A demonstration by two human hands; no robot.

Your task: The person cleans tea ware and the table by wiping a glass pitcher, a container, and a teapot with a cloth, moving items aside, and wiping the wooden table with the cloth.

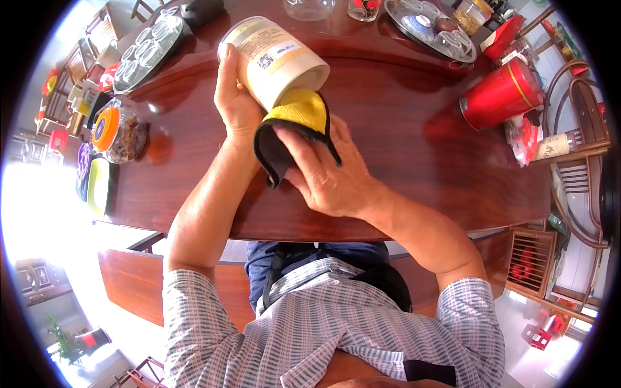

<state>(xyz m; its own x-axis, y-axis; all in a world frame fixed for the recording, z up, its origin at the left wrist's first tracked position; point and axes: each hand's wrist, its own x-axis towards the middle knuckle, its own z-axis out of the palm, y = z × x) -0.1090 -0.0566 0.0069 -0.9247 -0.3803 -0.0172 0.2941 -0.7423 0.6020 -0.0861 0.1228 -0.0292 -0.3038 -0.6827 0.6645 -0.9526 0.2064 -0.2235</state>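
Observation:
My left hand (238, 103) is wrapped round a cream cylindrical canister (275, 58) with a printed label and a square code. The canister is tilted, its near end pointing down to the right. In my right hand (330, 168) is a yellow cloth (301, 111) with a dark edge and a grey-black reverse side. The cloth touches the near end of the canister, and part of my fingers lies behind its folds. Both hands are above the dark red wooden table (388, 149).
A red canister (501, 94) lies toward the right edge. Trays of glasses (149, 52) and cups (430, 29) stand at the back left and right. A jar with an orange lid (118, 132) and a green tray (99, 187) sit at left. A wooden bench (132, 284) is below.

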